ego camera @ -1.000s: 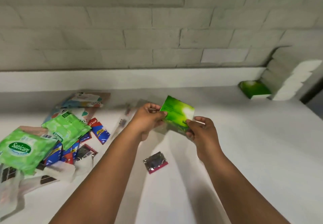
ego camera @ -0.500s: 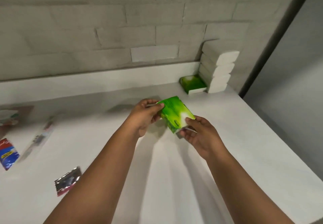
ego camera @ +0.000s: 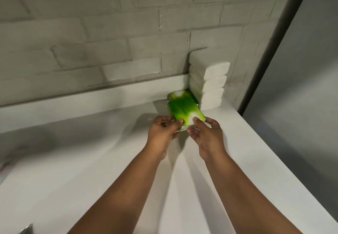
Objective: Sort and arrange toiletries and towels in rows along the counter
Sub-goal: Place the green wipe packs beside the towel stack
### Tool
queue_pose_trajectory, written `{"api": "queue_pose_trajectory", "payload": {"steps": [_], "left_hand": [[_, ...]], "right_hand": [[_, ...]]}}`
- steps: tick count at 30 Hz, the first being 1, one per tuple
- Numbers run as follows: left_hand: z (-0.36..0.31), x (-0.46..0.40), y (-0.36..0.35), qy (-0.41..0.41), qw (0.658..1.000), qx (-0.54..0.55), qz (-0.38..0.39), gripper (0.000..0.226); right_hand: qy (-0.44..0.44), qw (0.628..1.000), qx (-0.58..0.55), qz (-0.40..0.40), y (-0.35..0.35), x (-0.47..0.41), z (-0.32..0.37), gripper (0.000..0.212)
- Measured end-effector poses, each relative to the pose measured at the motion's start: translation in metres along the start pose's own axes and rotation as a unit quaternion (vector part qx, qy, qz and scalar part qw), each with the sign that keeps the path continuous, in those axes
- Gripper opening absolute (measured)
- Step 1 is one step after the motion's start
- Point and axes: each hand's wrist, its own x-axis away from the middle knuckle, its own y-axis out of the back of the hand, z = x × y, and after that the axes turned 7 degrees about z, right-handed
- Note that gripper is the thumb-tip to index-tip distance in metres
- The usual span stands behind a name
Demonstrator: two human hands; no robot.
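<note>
A green and white tissue pack [ego camera: 184,112] is held over the white counter [ego camera: 91,160] near its far right corner. My left hand [ego camera: 162,133] pinches the pack's near left edge and my right hand [ego camera: 206,135] pinches its near right corner. Just behind it a second green pack [ego camera: 180,95] lies on the counter, partly hidden by the held one. A stack of several white wrapped packs [ego camera: 210,85] stands against the wall right of both green packs.
A grey brick wall [ego camera: 109,42] with a white ledge [ego camera: 82,96] runs along the back. The counter's right edge [ego camera: 274,153] drops off beside a dark door frame [ego camera: 274,42]. A silvery sachet corner [ego camera: 27,229] shows at the bottom left.
The view has swung right and both hands have carried the green pack toward the far right corner, up to the other green pack. The pile of toiletries at the left has left the view.
</note>
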Motion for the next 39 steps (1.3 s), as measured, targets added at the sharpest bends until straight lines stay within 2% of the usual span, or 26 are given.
{"api": "queue_pose_trajectory", "payload": {"steps": [8, 12, 14, 16, 18, 21, 23, 29, 34, 36, 39], "left_hand": [[-0.003, -0.067, -0.013, 0.019, 1.0, -0.008, -0.02, 0.021], [0.0, -0.088, -0.017, 0.019, 0.999, -0.011, -0.035, 0.019], [0.003, -0.097, -0.017, 0.015, 0.999, -0.007, -0.047, 0.018], [0.007, -0.104, -0.017, 0.012, 0.998, 0.004, -0.055, 0.018], [0.01, -0.11, -0.017, 0.008, 0.998, -0.003, -0.066, 0.018], [0.014, -0.114, -0.019, -0.005, 0.997, -0.025, -0.075, 0.024], [0.015, -0.116, -0.021, -0.014, 0.996, -0.041, -0.078, 0.024], [0.015, -0.122, -0.022, -0.029, 0.994, -0.051, -0.087, 0.01], [0.014, -0.126, -0.02, -0.023, 0.996, -0.033, -0.079, 0.025], [0.012, -0.126, -0.019, -0.016, 0.997, -0.016, -0.075, 0.033], [0.009, -0.125, -0.017, -0.012, 0.998, -0.009, -0.063, 0.033]], "right_hand": [[0.028, 0.999, 0.02, -0.035, -0.013, -0.063, -0.002, 0.037], [0.071, 0.984, 0.154, -0.063, -0.013, -0.077, -0.013, 0.03], [0.136, 0.953, 0.257, -0.09, -0.011, -0.072, -0.017, 0.025], [0.237, 0.896, 0.362, -0.102, -0.005, -0.07, -0.023, 0.034], [0.316, 0.833, 0.448, -0.078, 0.0, -0.069, -0.032, 0.038], [0.347, 0.767, 0.539, -0.042, 0.006, -0.076, -0.043, 0.039], [0.341, 0.745, 0.572, -0.032, 0.008, -0.083, -0.047, 0.042], [0.323, 0.73, 0.602, -0.01, 0.007, -0.095, -0.053, 0.046], [0.338, 0.728, 0.597, 0.008, 0.006, -0.097, -0.05, 0.048], [0.356, 0.726, 0.588, 0.005, 0.005, -0.095, -0.048, 0.043], [0.374, 0.726, 0.577, -0.002, 0.005, -0.092, -0.046, 0.034]]}}
